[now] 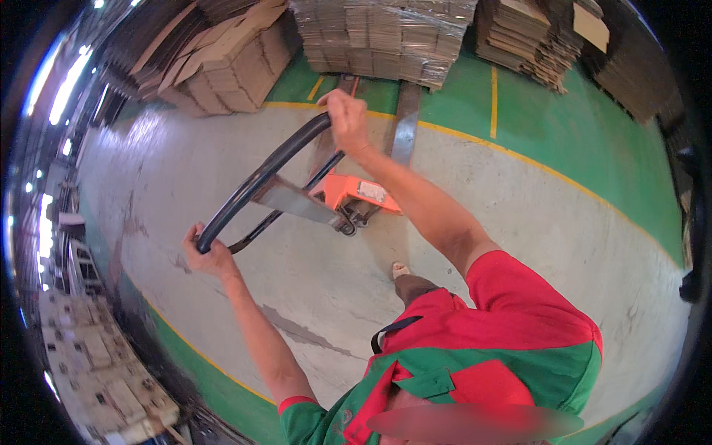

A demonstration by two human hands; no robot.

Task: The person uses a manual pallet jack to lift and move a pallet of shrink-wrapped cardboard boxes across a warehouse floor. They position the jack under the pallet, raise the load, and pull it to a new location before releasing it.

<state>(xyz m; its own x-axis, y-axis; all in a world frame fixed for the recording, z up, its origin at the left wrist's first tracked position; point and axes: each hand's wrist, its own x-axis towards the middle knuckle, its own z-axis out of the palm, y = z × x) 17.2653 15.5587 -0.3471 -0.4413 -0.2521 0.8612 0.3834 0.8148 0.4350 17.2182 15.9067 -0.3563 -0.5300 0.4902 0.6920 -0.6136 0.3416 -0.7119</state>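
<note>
Across a grey concrete floor (564, 230) stands an orange metal pallet jack (343, 187), its long steel forks (406, 122) reaching the lower edge of a plastic-wrapped stack of brown cardboard (382, 44). The left hand (210, 258) and right hand (348, 122) are both curled around opposite ends of its black loop-shaped handle (256, 179). Brown cardboard bundles (226, 78) sit left of that stack, loose-edged cardboard piles (519, 37) right; cream-coloured blocky equipment (104, 363) lines the lower left.

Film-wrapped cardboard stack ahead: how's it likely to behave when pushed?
The cardboard stack is probably heavy: many packed layers. It likely shifts as one block, since clear film binds it. It may resist tipping, looking broad, though its top is cut off.
</note>
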